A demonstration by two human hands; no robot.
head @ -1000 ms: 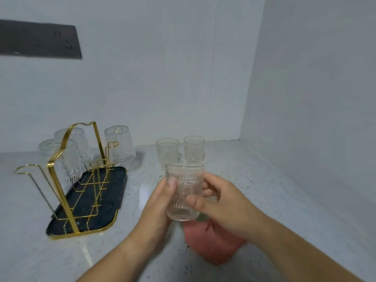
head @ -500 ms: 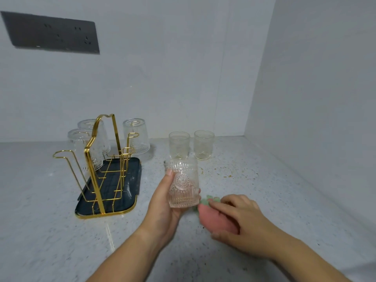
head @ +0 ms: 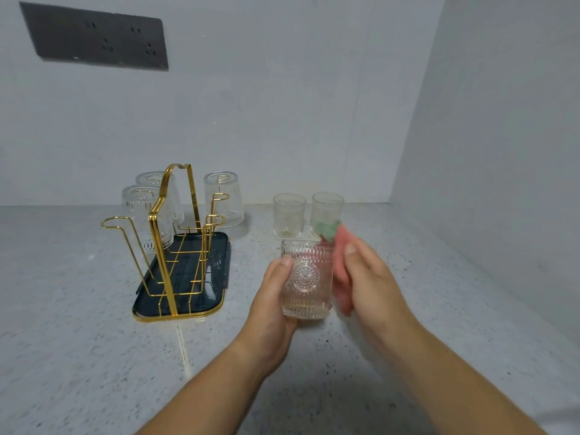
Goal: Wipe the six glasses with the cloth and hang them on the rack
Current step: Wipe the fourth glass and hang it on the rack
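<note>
Up off the counter (head: 78,340) has come the right hand (head: 367,277) since half a second ago, and with it the pink cloth (head: 337,243), which now lies against the side of the glass (head: 306,281) that faces away from the rack (head: 171,246). From the head camera, the left hand (head: 273,296) wraps round that glass just to the right of the rack's dark tray (head: 201,293), thumb on the near face, and holds it upright above the counter. The right hand pinches the bunched cloth between thumb and fingers; it is blurred, so the exact finger hold cannot be told. Three glasses (head: 224,196) hang mouth down on the far pegs of the rack, while the near pegs are bare. Two glasses (head: 288,215) stand upright on the counter to the right of the rack, beyond the hands.

The step in hand looks like wiping the fourth glass. To do it well, the left hand should grip low and firm while the cloth goes right round the ribbed wall and inside the rim, turning the glass, not the wrist, so that no part is missed and the glass cannot slip
</note>
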